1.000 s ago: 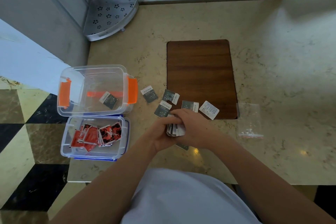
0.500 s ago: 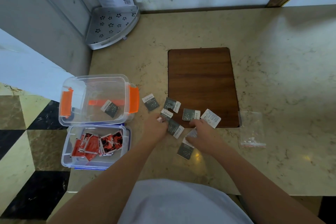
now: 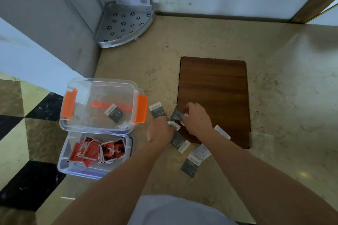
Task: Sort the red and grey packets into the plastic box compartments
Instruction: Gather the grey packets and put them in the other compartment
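The right hand (image 3: 196,119) pinches a grey packet (image 3: 177,114) at the wooden board's (image 3: 214,86) left edge; the left hand (image 3: 159,129) grips another beside it. The clear box (image 3: 99,86) lies farther left, nearer that left hand.

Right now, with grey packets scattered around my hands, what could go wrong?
1. The grey packet nearest you lies close to the marble counter's front edge; a forearm sweep might knock it off.
2. The right hand pinches a crumpled grey packet; a loose grip may drop it.
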